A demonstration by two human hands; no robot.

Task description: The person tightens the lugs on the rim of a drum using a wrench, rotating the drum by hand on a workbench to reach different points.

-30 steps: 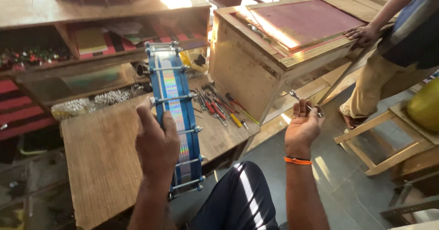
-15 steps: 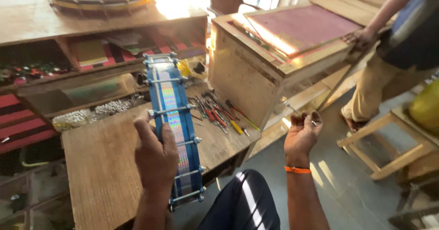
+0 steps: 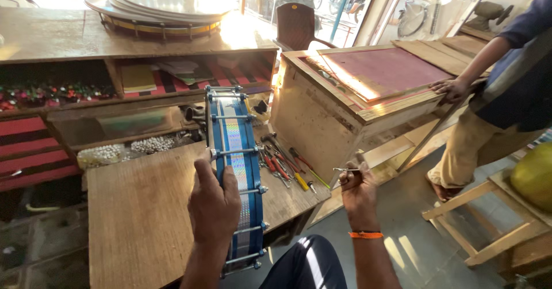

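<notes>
1. On the low wooden workbench (image 3: 138, 220) a blue frame drum (image 3: 237, 168) stands on its edge, its shiny holographic side band facing up and metal tension rods running across the shell.
2. Left hand (image 3: 214, 203): laid over the near part of the drum's rim, fingers curled down the left side of the shell, grasping it and holding it upright.
3. Right hand (image 3: 357, 190): raised off the bench to the right of the drum, well apart from it, fingers clenched around a small metal tool (image 3: 345, 169) whose thin tip points left. An orange wristband (image 3: 365, 235) sits on this wrist.
4. Just right of the drum, on the bench, lies a loose spread of hand tools (image 3: 284, 165) with red and yellow handles.
5. Beyond the tools stands a wooden crate (image 3: 313, 122) with a reddish board (image 3: 382, 70) on top.
6. A second person (image 3: 506, 93) stands at far right, one hand (image 3: 451, 88) resting on the crate's upper edge.
7. At the back, a shelf unit (image 3: 115, 42) carries stacked round drums (image 3: 161, 7) on top; small white beads (image 3: 149, 145) lie in a lower tray.
8. The wearer's dark trouser knee (image 3: 302, 266) shows at the bottom edge.
</notes>
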